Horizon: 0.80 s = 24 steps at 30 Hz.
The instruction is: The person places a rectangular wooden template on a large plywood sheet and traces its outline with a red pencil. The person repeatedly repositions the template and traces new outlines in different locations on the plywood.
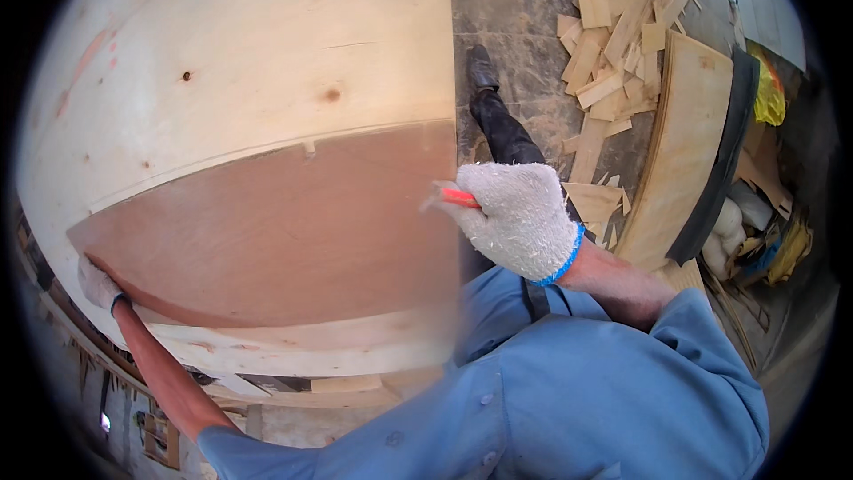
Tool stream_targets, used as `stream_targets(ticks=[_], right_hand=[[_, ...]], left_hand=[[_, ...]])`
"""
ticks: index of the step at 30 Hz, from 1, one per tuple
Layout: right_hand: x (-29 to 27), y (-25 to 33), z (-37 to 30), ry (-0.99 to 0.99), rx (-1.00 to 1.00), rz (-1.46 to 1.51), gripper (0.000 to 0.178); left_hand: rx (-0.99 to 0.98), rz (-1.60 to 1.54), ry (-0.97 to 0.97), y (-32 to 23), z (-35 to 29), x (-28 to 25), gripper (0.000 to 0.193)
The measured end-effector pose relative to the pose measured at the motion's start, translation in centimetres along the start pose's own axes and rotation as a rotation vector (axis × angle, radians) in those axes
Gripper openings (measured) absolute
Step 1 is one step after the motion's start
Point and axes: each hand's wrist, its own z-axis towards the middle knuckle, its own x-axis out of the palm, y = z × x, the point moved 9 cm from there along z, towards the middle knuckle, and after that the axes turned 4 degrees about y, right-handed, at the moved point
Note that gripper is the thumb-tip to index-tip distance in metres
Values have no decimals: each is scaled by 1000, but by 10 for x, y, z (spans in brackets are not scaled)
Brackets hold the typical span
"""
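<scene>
A brown curved board [284, 222], tapering to a point at its left end, lies flat on a large pale plywood sheet [258, 53]. My left hand [98, 284], in a light knitted glove, grips the board's lower edge close to that point; its fingers are partly hidden. Over the board's right end is my right hand [520, 213], in a whitish glove with a blue cuff. It is closed around a red pencil [459, 199], whose blurred tip points left. A small pale notch shows in the board's upper edge.
Many wood offcuts [613, 44] litter the floor at the far right. Nearer stands a stack of curved plywood pieces [680, 142] with a dark strip [718, 160] alongside. A yellow bag [769, 93] lies beyond. My leg and shoe [482, 71] are beside the sheet's right edge.
</scene>
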Motion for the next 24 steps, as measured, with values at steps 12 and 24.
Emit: stream_targets(ticks=[12,24], right_hand=[[1,-1,-4,-62,-38,37,31],[1,-7,-3,-54,-10,110,31]], left_hand=[[113,-104,14,56,34,5,39],[-51,-155,18,38,24,10,40]])
